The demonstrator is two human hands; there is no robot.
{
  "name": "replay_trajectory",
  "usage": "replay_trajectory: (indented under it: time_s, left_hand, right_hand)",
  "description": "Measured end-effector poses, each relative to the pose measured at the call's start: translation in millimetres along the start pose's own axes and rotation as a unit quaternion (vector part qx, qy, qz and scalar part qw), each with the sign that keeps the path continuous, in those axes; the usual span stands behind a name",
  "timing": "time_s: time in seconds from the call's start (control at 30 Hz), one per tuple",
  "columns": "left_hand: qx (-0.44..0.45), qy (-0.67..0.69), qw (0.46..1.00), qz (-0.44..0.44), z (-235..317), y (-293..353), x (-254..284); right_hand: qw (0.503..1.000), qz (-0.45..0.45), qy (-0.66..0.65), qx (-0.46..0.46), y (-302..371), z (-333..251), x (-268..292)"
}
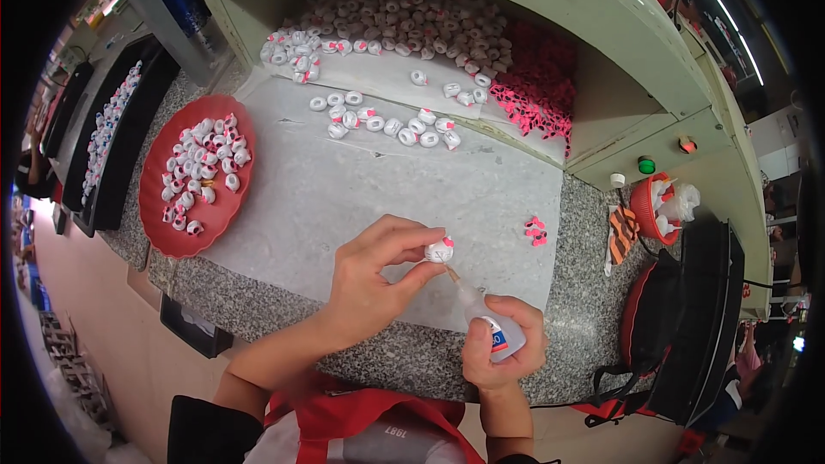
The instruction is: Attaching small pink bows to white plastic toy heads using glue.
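Observation:
Between thumb and fingers, my left hand [371, 271] pinches a small white figurine head [439, 251] with a pink bow. My right hand [509, 345] grips a clear glue bottle [492, 326] with a blue-and-white label. The bottle's thin nozzle [452, 274] points up-left and reaches the lower side of the head; whether it touches is hard to tell. Beyond my hands, several loose white heads [393, 127] lie on the white sheet [326, 198], some with pink bows. A little cluster of pink bow pieces [535, 231] rests to the right.
At left stands a red scalloped tray [155, 223] filled with finished-looking heads. A shelf [614, 133] at the back holds a heap of white heads [412, 17] and a pile of pink pieces [537, 94]. On the right sit a red basket [643, 204] with bottles and a striped cloth [620, 236].

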State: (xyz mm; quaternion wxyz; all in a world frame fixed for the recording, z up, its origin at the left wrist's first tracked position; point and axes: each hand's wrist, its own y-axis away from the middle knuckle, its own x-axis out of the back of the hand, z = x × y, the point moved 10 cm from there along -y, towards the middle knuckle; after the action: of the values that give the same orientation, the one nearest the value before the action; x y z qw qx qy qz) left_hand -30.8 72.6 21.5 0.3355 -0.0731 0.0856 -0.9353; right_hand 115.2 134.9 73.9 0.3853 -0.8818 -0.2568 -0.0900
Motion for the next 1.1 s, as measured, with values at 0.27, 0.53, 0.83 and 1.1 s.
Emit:
replay_trajectory:
  time_s: [0.27, 0.53, 0.83, 1.1]
  left_hand:
    - [-0.024, -0.046, 0.999, 0.013, 6.9, -2.4, 4.6]
    - [0.081, 0.114, 0.99, -0.018, -17.4, -1.5, -0.7]
    - [0.14, 0.187, 0.971, -0.044, -27.3, -0.4, -7.2]
    - [0.176, 0.201, 0.963, -0.035, -29.5, -0.1, -4.9]
  right_hand:
    - [1.0, -0.025, 0.01, 0.008, -1.0, -2.0, -1.5]
    - [1.0, -0.006, -0.006, -0.017, 1.0, 5.5, 2.7]
    - [1.0, 0.005, -0.019, -0.009, 0.2, 5.2, 5.9]
    - [0.996, 0.017, 0.004, -0.09, 4.6, 16.8, 10.8]
